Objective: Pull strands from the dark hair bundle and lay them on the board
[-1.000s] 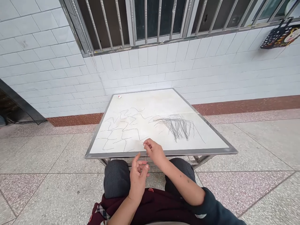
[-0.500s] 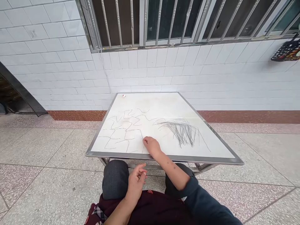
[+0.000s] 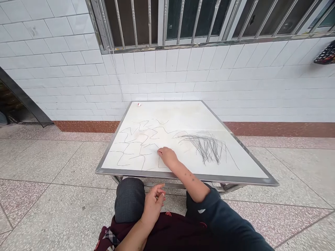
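Over the near middle of a white table [image 3: 180,115] with a metal edge, my right hand [image 3: 167,157] is closed in a pinch at a thin dark strand; what lies between the fingertips is too small to make out. Thin, bent dark strands [image 3: 128,142] are spread over the table's left half. A dense bundle of similar strands [image 3: 209,148] lies to the right of my right hand. My left hand [image 3: 154,200] is held above my lap, below the table's near edge, with thumb and fingers curled towards each other; whether anything is between them is unclear.
A small red and white object [image 3: 139,105] sits at the table's far left corner. Behind the table stands a white tiled wall [image 3: 162,76] with a barred window [image 3: 193,21]. A patterned bag [image 3: 326,54] hangs at the right. My knees are at the table's near edge.
My right hand has moved slightly away from me and to the left over the table, still pinched. My left hand is nearly unchanged. The view has shifted a little.
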Tool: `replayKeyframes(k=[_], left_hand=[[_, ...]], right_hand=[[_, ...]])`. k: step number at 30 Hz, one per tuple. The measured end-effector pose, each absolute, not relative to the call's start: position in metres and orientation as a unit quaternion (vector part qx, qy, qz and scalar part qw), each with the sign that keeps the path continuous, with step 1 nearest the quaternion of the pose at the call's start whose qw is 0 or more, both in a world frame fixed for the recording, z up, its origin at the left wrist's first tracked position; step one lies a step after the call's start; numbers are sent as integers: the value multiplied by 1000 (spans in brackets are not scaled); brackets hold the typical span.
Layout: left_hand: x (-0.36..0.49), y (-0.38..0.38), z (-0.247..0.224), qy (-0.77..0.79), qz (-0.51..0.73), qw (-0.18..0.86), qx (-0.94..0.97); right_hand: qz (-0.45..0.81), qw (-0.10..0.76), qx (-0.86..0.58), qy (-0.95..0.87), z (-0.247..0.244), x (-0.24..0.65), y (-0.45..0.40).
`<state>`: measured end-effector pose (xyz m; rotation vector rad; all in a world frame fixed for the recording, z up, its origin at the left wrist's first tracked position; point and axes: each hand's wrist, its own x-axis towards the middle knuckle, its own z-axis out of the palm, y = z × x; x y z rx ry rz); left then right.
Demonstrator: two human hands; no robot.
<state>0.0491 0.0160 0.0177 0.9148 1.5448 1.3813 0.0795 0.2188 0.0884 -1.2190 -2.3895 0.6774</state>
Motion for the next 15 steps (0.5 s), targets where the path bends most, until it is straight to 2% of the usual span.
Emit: replayKeyframes(k=[10, 15], left_hand=[[44, 19, 7, 642, 532, 421, 356], [46, 21, 5, 650, 518, 415, 370]], right_hand=[[305, 341, -442, -772, 106, 138, 236], [384, 421, -461, -681, 88, 172, 224]])
